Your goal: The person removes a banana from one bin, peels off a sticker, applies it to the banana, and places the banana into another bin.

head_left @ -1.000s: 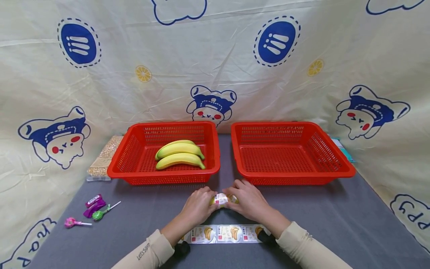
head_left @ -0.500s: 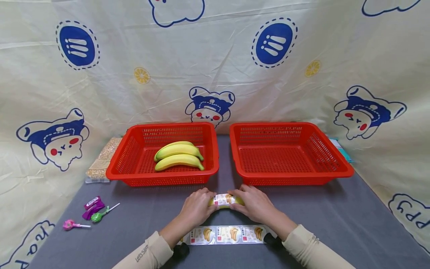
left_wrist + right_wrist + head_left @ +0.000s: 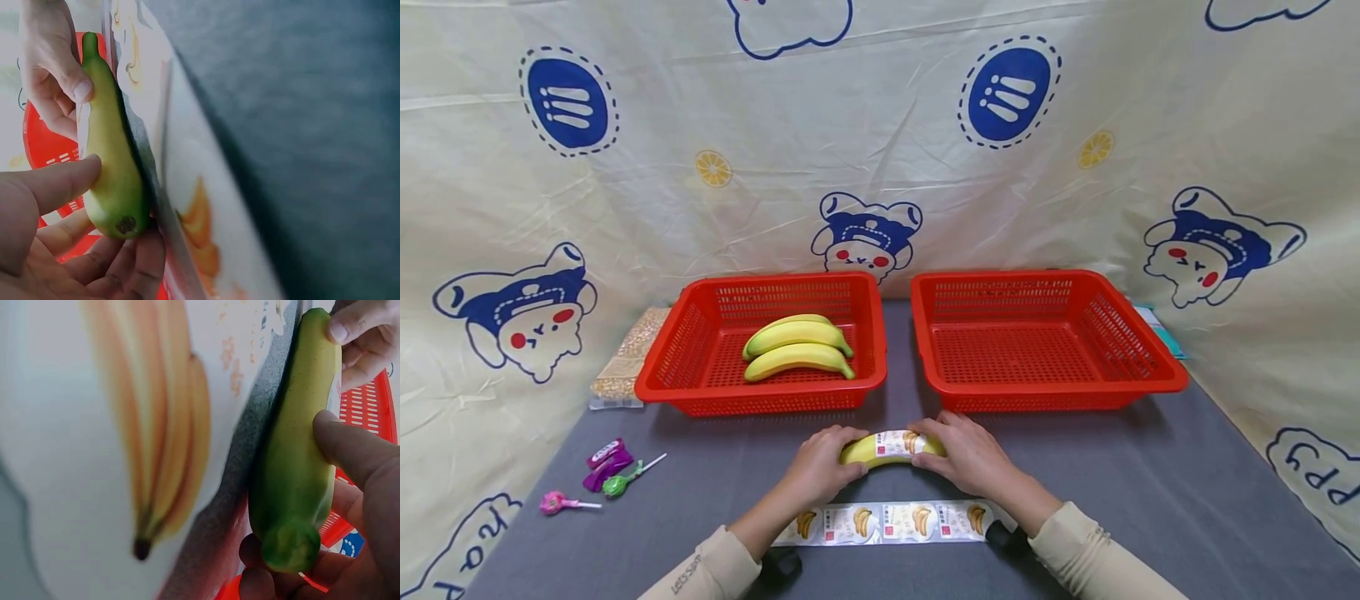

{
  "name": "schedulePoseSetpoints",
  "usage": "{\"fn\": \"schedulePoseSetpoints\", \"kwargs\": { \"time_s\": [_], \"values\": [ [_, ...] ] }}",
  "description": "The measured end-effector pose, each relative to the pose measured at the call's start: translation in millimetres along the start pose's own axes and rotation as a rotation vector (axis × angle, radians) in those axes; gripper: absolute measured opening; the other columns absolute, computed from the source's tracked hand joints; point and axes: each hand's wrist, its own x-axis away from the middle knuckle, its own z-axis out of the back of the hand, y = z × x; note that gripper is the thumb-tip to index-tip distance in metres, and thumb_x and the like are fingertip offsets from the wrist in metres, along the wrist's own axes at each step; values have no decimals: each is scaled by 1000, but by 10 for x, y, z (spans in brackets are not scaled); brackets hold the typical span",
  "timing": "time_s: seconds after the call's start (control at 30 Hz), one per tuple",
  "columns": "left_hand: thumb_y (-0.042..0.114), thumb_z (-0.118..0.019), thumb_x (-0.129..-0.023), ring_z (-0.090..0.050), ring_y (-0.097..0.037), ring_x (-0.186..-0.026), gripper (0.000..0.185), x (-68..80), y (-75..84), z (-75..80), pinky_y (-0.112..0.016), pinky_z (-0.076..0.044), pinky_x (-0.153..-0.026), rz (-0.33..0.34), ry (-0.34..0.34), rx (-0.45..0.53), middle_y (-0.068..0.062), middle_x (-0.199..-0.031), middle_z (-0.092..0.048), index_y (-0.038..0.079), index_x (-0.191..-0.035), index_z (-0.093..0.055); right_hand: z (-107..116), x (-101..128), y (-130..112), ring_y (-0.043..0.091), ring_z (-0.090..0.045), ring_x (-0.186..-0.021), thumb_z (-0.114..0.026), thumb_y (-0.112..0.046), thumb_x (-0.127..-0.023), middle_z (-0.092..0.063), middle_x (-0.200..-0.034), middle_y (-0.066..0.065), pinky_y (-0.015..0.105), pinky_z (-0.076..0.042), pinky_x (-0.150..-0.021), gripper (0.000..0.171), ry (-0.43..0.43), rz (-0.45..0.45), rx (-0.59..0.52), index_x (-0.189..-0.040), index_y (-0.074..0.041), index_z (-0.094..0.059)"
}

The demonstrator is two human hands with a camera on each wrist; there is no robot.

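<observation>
A yellow-green banana (image 3: 867,450) lies on the grey table just in front of the two red baskets, with a white label (image 3: 897,442) stuck round its middle. My left hand (image 3: 833,456) grips its left end and my right hand (image 3: 937,446) grips its right end. In the left wrist view my thumb and fingers curl round the banana (image 3: 112,162). In the right wrist view my thumb presses on the banana (image 3: 300,456). A strip of banana labels (image 3: 887,522) lies near the table's front edge, between my forearms.
The left red basket (image 3: 658,367) holds a bunch of bananas (image 3: 797,346). Nothing lies in the right red basket (image 3: 1150,367). A bag of grain (image 3: 625,367) sits left of the baskets. Lollipops and a purple candy (image 3: 602,475) lie at the front left.
My left hand has slid left along the banana, so more of its yellow skin shows. The label now lies flat round the fruit. My right hand has barely moved.
</observation>
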Motion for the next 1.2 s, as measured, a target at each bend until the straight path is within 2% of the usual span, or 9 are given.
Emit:
{"fn": "schedulePoseSetpoints", "kwargs": {
  "time_s": [0.1,0.23,0.5,0.63,0.77,0.97,1.1,1.2],
  "values": [
    [17,-72,-80,-54,-17,-91,41,47,-41,27,-37,-40,-79,14,-8,53,-6,-106,-65,12,-120,-63,-11,-5,-2,12,-52,-80,-72,-41,-79,-56,-89,-4,35,-43,-68,41,-3,-14,-7,-117,-29,-63],
    [14,-73,-78,-56,-17,-90,40,98,-84,49,-35,-42,-77,-1,24,88,-5,-104,-67,11,-118,-64,-26,-13,-20,11,-50,-79,-73,-41,-78,-54,-87,-6,34,-42,-69,41,0,-10,-24,-116,-29,-64],
    [12,-74,-77,-55,-14,-86,38,126,-117,65,-31,-41,-73,15,60,110,-4,-100,-67,12,-114,-66,-38,-20,-51,8,-46,-76,-73,-42,-78,-52,-85,-7,31,-39,-67,42,3,0,-47,-116,-29,-63],
    [12,-74,-77,-55,-14,-84,37,131,-118,55,-30,-41,-72,15,62,100,-4,-99,-67,12,-113,-67,-20,12,-32,7,-45,-76,-73,-40,-78,-52,-85,-9,28,-37,-67,41,11,-1,-98,-116,-29,-64],
    [12,-74,-77,-55,-13,-84,37,135,-117,40,-29,-40,-72,14,68,90,-4,-98,-66,12,-113,-67,46,86,38,5,-46,-76,-73,-39,-79,-55,-87,-10,23,-36,-66,41,26,-32,-194,-116,-25,-65],
    [12,-74,-77,-55,-14,-85,38,130,-106,38,-33,-39,-75,35,53,97,-4,-99,-66,12,-114,-66,181,289,286,7,-55,-79,-70,-34,-83,-62,-93,-4,22,-44,-68,39,51,-107,-423,-116,-13,-63],
    [13,-74,-77,-55,-14,-85,38,128,-103,36,-33,-39,-75,35,52,95,-4,-99,-66,12,-115,-65,250,408,500,6,-57,-82,-67,-32,-86,-66,-96,1,22,-46,-71,38,107,-191,-515,-116,-9,-62],
    [13,-73,-77,-55,-14,-86,38,131,-104,32,-34,-38,-75,32,51,96,-4,-100,-66,12,-114,-65,319,472,652,8,-57,-79,-64,-30,-89,-65,-97,7,22,-47,-68,37,145,-289,-579,-117,-6,-60]
  ]
}}
